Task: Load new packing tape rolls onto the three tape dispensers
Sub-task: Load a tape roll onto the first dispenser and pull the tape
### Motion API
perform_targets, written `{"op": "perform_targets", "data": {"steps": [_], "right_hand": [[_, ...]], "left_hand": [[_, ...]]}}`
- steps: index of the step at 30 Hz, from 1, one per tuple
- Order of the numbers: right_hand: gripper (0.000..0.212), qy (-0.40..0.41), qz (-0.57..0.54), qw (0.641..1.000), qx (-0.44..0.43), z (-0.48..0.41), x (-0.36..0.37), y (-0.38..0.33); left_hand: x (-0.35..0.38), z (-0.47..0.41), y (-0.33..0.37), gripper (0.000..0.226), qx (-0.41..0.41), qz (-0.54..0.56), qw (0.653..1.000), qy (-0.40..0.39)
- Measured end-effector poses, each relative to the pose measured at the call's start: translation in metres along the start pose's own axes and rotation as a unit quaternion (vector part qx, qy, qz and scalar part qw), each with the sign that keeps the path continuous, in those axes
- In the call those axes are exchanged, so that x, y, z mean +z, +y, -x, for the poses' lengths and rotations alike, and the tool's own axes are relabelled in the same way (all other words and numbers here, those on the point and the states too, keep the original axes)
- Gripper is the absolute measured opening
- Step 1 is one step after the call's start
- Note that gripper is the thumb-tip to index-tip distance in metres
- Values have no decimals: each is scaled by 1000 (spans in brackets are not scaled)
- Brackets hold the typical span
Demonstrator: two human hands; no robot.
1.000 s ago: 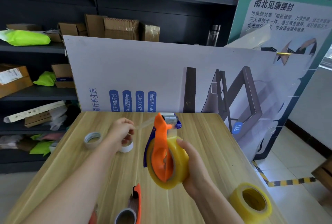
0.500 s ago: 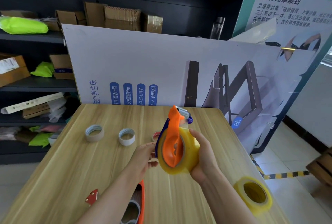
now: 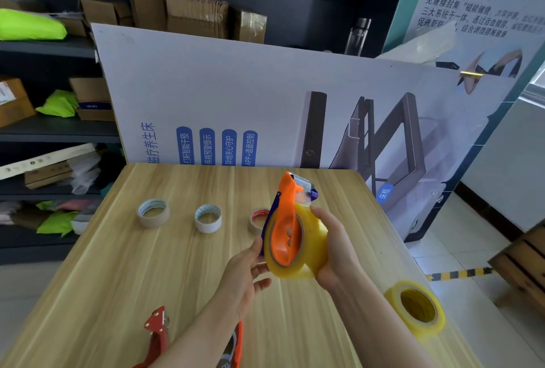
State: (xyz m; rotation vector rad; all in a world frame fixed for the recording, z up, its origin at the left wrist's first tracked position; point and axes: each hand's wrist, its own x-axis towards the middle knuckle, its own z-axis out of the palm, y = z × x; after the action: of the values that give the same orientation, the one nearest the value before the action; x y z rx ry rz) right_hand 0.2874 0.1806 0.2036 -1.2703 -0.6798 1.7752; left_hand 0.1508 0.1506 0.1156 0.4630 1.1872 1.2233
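Note:
My right hand (image 3: 336, 249) grips an orange and blue tape dispenser (image 3: 286, 220) with a yellow tape roll (image 3: 309, 249) mounted on it, held upright above the wooden table (image 3: 132, 279). My left hand (image 3: 244, 276) touches the dispenser's left side with its fingers spread. A second yellow tape roll (image 3: 415, 308) lies at the table's right edge. A red dispenser (image 3: 157, 332) and an orange dispenser (image 3: 236, 344) lie near the front edge, partly hidden by my left arm.
Three used tape cores (image 3: 153, 212) (image 3: 208, 217) (image 3: 257, 220) stand in a row across the table's middle. A large printed board (image 3: 236, 96) leans behind the table. Dark shelves (image 3: 59, 131) with cardboard boxes fill the left and back.
My left hand let go of the tape end near the far cores and came back to the dispenser's side. The dispenser has shifted right and slightly up.

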Motion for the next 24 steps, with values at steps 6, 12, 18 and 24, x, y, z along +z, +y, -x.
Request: {"op": "perform_targets", "data": {"steps": [6, 12, 18, 24], "right_hand": [[36, 2, 5, 1000, 6, 3, 2, 14], [30, 15, 14, 999, 26, 11, -12, 27], [28, 10, 90, 995, 36, 26, -54, 36], [43, 6, 227, 972, 63, 40, -114, 65]], "left_hand": [[4, 12, -19, 34, 19, 13, 997, 69], [14, 24, -55, 29, 3, 9, 985, 174], [43, 54, -95, 22, 3, 42, 979, 200], [72, 89, -160, 25, -87, 70, 967, 230]]}}
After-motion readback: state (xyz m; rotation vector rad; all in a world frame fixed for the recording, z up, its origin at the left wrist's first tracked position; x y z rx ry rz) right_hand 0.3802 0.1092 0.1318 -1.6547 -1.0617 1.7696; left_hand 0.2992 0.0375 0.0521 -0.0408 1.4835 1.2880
